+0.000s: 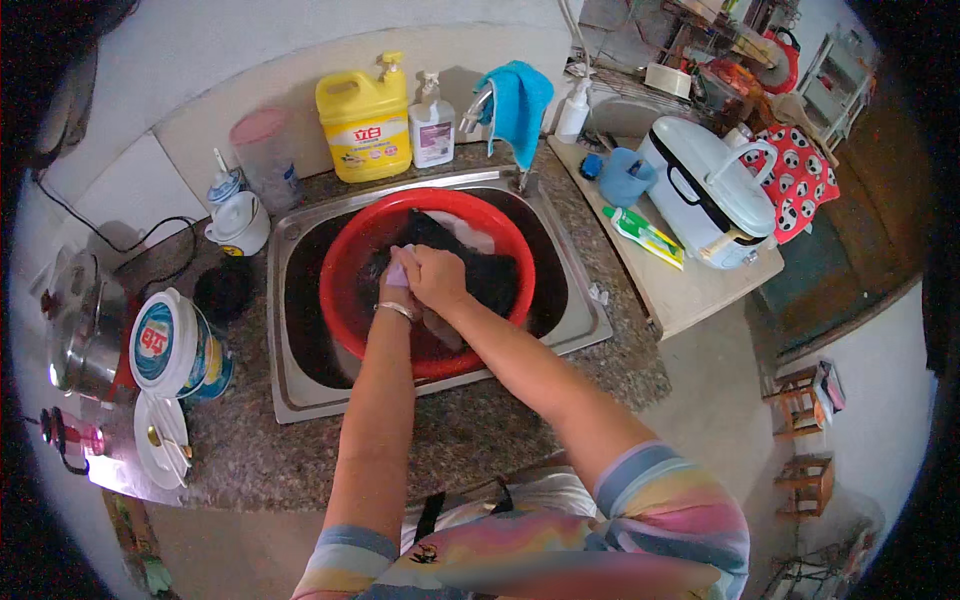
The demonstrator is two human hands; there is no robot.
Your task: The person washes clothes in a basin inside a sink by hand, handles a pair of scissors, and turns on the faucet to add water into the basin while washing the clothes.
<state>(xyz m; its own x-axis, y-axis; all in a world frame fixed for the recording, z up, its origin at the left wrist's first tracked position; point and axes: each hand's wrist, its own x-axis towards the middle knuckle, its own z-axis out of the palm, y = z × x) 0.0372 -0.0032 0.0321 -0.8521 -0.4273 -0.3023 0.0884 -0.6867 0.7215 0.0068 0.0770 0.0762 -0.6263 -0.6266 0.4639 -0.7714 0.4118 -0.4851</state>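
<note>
A red plastic basin (526, 262) sits in a stainless steel sink (283, 397) and holds water with dark and pale cloths in it. Above the basin's middle, my left hand (396, 289) and my right hand (435, 276) are pressed together around a small light purple cloth (397, 271). Part of that cloth shows between the fingers; the rest is hidden. A black cloth (491, 277) lies in the basin to the right of my hands, with a whitish cloth (465, 231) behind it. A bracelet circles my left wrist.
Behind the sink stand a yellow detergent jug (366, 127), a white pump bottle (433, 127) and a faucet (475, 111) draped with a blue cloth (521, 101). A lidded bucket (169, 345) and a plate (150, 450) are at left. A board (705, 296) at right bears a white appliance (697, 187).
</note>
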